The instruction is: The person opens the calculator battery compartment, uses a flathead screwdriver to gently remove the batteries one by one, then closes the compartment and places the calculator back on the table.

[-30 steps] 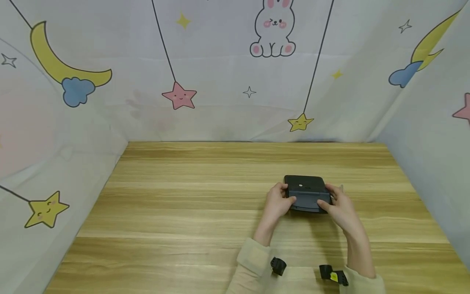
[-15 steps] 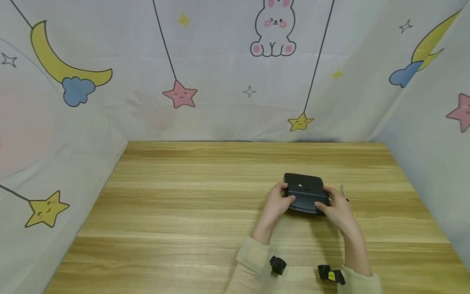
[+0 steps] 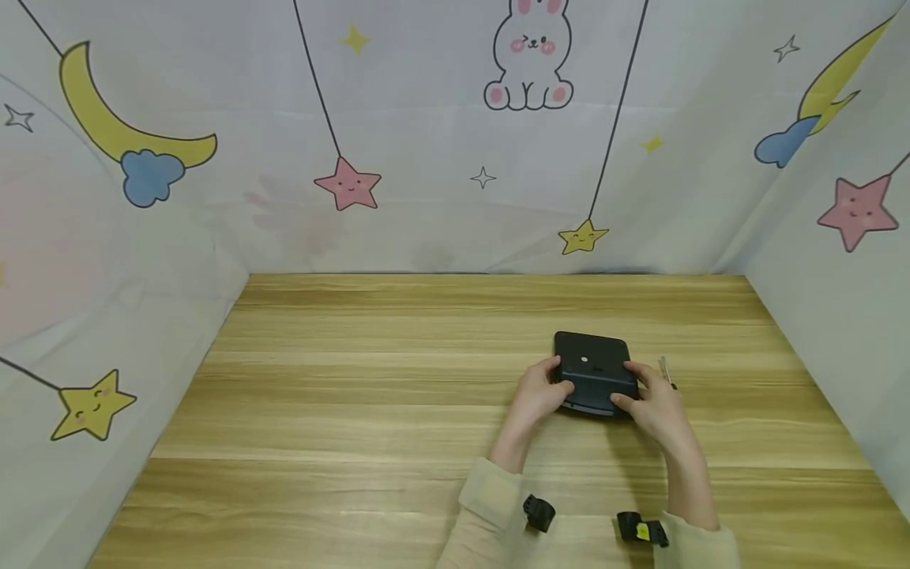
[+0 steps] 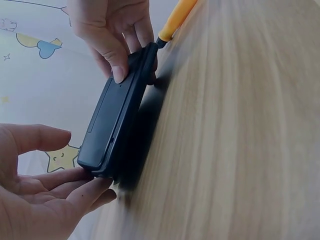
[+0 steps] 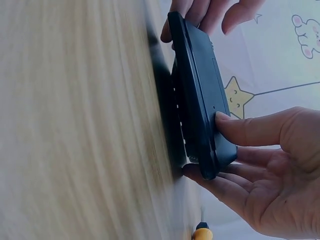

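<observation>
A black calculator [image 3: 592,363] lies back side up between my two hands, low over the wooden table and tilted. In the right wrist view, pale-marked keys show along its underside, facing the table. My left hand [image 3: 538,391] has its fingers around the left edge; in the left wrist view its thumb [image 4: 52,137] stands apart from the casing. My right hand [image 3: 656,403] holds the right end, the thumb [image 5: 250,129] pressing on the back cover and the fingers under the edge. Most of the key side is hidden.
Beside my right hand lies a screwdriver, its metal shaft [image 3: 664,370] showing past the fingers and its orange handle [image 4: 177,20] visible in the left wrist view. A printed cloth [image 3: 441,142] surrounds the wooden table [image 3: 355,379] at the back and sides.
My right hand has shifted slightly left with its end of the calculator, uncovering more of the screwdriver. The calculator's far edge sits slightly higher in view. The cloth on the right has shifted.
</observation>
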